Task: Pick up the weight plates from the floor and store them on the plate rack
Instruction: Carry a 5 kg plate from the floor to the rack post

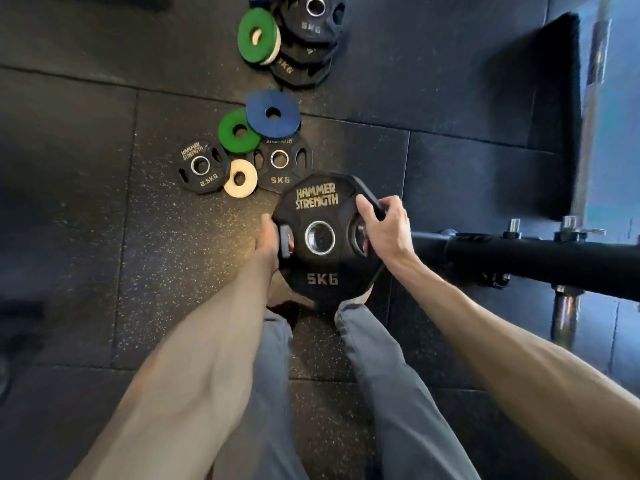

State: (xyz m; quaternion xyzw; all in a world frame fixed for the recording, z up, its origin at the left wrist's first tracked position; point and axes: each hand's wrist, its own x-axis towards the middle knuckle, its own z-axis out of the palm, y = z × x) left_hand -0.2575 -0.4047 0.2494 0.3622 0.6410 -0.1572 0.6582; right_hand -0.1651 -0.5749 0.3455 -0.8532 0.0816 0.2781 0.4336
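In the head view, a black 5 kg plate [317,233] sits at frame centre, held face-up above the floor [104,237]. The left hand [268,242] grips its left edge with fingers hooked through the left grip slot; the right hand [382,226] holds the right edge, fingers curled around the rim and through the right slot. This two-sided grip appears chosen to balance the load and keep it level. Above it in the frame, a second 5 kg plate [282,164], a 2.5 kg plate [202,165], a white disc [240,177], a green disc [238,131] and a blue disc [273,113] remain grounded. A further stack [304,43] lies at upper centre. At right, a black rack bar [526,254] extends horizontally close to the held plate, with the path between them unobstructed.
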